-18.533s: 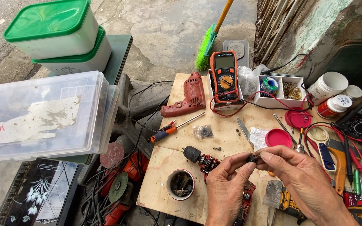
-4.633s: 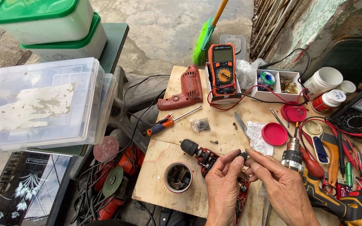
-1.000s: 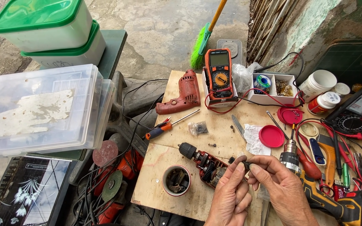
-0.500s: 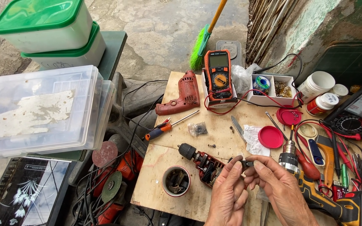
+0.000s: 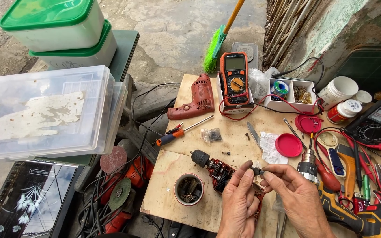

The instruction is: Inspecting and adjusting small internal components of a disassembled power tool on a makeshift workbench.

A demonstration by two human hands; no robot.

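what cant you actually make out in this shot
- Small dark part, head view: too small to identify, pinched between the left hand and right hand.
- Opened drill: rear hidden behind the hands.
- Cordless tool: cut off by the frame edge.

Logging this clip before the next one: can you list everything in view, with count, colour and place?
tubs: 2, white with green lids, stacked top left
clear boxes: 2, stacked, left
drill shell: 1, red, board top left
multimeter: 1, orange and black, board top
screwdriver: 1, orange-handled, below the shell
opened drill: 1, red and black, board centre
cup: 1, holds parts, board front
lids: 2, red, right of centre
broom: 1, green, on the ground behind
small part: 1, dark, between both hands
left hand: pinches the part
right hand: pinches the part
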